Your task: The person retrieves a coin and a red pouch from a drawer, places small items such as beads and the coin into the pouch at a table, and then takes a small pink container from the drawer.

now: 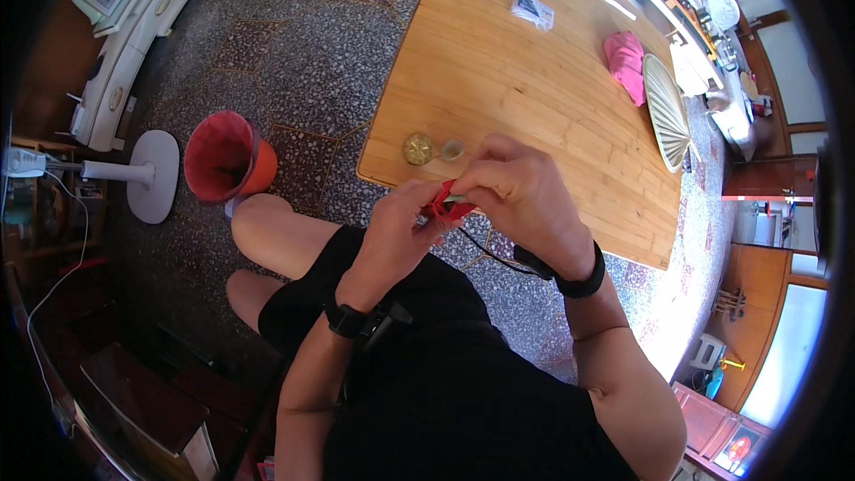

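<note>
My left hand (401, 220) grips a small red cloth pouch (440, 210) just off the near edge of the wooden table (481, 73). At the pouch's mouth, my right hand (521, 197) pinches a small pale green piece (455, 199), mostly hidden by the fingers. A round gold-coloured object (418, 148) lies on the table beyond my hands, with a smaller pale round item (452, 149) beside it. Below the pouch, a thin black cord (491, 255) runs toward my right wrist. Both wrists wear black bands.
On the table lie a clear plastic packet (532, 11), a pink cloth (625, 67) and a palm-leaf fan (668, 113). An orange-red lined bin (260, 164) stands on the terrazzo floor at left, near a white fan base (155, 177). My knees are beside the bin.
</note>
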Demonstrator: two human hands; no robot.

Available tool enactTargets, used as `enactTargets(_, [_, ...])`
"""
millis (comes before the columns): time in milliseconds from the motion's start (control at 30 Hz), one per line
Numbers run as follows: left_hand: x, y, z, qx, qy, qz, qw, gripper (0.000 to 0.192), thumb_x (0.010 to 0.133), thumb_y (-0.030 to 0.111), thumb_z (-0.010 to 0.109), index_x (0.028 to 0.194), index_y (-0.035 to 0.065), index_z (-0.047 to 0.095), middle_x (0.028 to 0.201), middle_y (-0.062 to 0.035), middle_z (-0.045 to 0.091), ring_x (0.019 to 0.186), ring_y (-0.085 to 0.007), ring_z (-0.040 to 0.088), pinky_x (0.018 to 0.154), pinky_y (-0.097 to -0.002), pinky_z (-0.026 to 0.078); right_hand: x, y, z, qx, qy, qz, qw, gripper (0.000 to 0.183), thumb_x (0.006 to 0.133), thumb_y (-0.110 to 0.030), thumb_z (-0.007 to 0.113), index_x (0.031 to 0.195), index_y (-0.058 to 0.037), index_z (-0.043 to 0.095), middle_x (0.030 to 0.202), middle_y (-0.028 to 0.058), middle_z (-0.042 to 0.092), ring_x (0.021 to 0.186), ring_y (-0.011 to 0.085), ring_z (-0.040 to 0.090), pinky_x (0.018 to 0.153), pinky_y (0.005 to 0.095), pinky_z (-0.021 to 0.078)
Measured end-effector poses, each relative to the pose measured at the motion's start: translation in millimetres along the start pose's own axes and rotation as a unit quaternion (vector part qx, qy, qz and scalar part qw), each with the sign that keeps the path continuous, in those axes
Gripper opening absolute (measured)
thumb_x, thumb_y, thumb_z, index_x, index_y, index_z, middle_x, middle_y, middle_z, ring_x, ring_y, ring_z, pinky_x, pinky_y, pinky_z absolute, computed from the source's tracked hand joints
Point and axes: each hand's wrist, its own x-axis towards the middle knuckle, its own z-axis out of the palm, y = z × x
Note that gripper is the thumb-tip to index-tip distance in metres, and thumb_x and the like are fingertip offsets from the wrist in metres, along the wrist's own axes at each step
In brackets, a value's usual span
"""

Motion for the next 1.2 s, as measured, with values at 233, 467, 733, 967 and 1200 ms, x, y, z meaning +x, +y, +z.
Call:
enactTargets(233, [0.9,3.9,0.4,-0.005,-0.011,-0.009,1.0,0.03,0.09,-0.005,0.07,0.119,0.0005,0.068,0.101,-0.0083,0.064,0.086,-0.0152,0.071,0.066,-0.0269,0.06,-0.1,1.0,-1.1,-0.07,0.003,-0.023,0.997,0.007,0.076,-0.002,0.071,0.082,-0.0059,0.072,0.085,0.0112,0.064,0.081,0.0352,0.066,0.071,0.0428,0.0532])
enactTargets(467, [1.2,12.1,1.2,-0.017,-0.007,-0.055,0.998,0.033,0.091,-0.007,0.067,0.124,-0.0005,0.067,0.105,-0.009,0.064,0.087,-0.0169,0.071,0.069,-0.0277,0.062,0.0,-2.7,-4.7,-0.044,-0.018,-0.002,0.999,0.004,0.076,-0.002,0.071,0.079,-0.0049,0.07,0.085,0.0128,0.065,0.079,0.0372,0.065,0.07,0.0455,0.0522])
enactTargets(733, [0.4,4.4,4.0,-0.083,0.02,-0.033,0.996,0.035,0.091,-0.008,0.069,0.125,-0.0008,0.066,0.106,-0.0077,0.063,0.086,-0.0154,0.069,0.07,-0.0268,0.062,-1.4,-5.8,-0.4,-0.112,0.011,0.005,0.994,0.003,0.077,-0.004,0.07,0.078,-0.0063,0.068,0.081,0.0113,0.065,0.075,0.0369,0.065,0.068,0.0457,0.0514])
enactTargets(967, [0.2,7.5,3.6,-0.07,0.033,0.003,0.997,0.032,0.088,-0.008,0.071,0.12,-0.0003,0.069,0.102,-0.0077,0.063,0.082,-0.0135,0.068,0.069,-0.0259,0.06,-1.8,-0.2,4.2,-0.096,0.035,0.027,0.994,0.006,0.076,-0.004,0.069,0.079,-0.0076,0.066,0.079,0.0103,0.065,0.071,0.0371,0.063,0.065,0.0468,0.0506])
enactTargets(1200, [-3.0,-3.1,1.9,-0.016,0.031,0.02,0.999,0.026,0.089,-0.004,0.074,0.114,-0.0008,0.071,0.102,-0.0074,0.063,0.083,-0.0135,0.069,0.068,-0.0257,0.059,-6.2,-0.9,0.2,0.025,-0.03,0.044,0.998,0.009,0.077,-0.004,0.073,0.085,-0.0069,0.07,0.079,0.011,0.066,0.073,0.0351,0.067,0.065,0.0422,0.0525])
